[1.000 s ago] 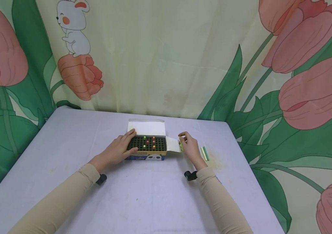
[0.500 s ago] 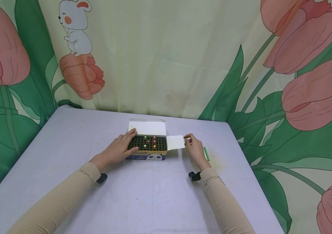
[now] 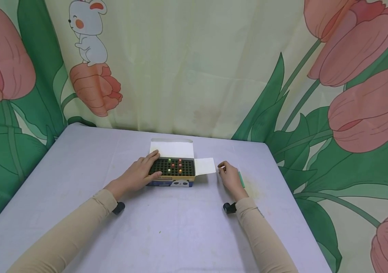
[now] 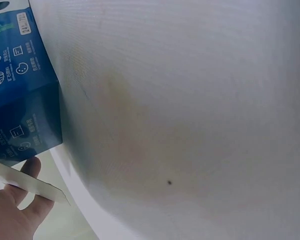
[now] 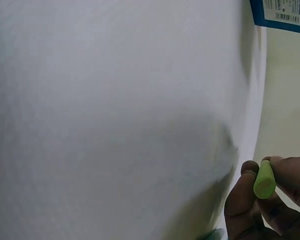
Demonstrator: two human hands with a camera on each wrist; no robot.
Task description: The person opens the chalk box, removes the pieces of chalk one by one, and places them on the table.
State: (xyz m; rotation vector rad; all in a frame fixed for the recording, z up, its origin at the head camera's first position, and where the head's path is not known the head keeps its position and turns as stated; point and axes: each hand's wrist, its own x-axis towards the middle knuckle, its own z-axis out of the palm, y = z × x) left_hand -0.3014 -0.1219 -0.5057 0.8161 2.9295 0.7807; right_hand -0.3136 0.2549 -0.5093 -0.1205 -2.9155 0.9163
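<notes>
Head cam: R hand point(image 3: 230, 178) pinching yellow-green stick point(image 5: 265, 182), box lid up

Tulip-print curtain point(image 3: 180, 76) at back, pale table point(image 3: 166, 235) in front. Box point(image 3: 180, 182) nr table ctr, lid point(image 3: 171, 149) folded back, R side flap point(image 3: 205, 166) sticking out. Dark holder point(image 3: 189, 167) inside = grid of holes, most look bare. L hand point(image 3: 138, 173) rests at box's L end, fingers spread & fairly straight; can't tell if it grips L flap point(image 4: 45, 189) too. R hand just R of R side flap, apart from box; thumb + fingertips closed to stick's thickness. Green stick point(image 3: 241, 179) on table, partly behind R hand. Approx 6 coloured stick tips point(image 3: 180, 171) up in holes.

Step (my read): sticks handled singly, one in pinch now; can't tell if coming out or going in. Next move prob. calls for steady L hand on box, light pinch, careful lining-up w/ table spot or hole; stick could snap.
</notes>
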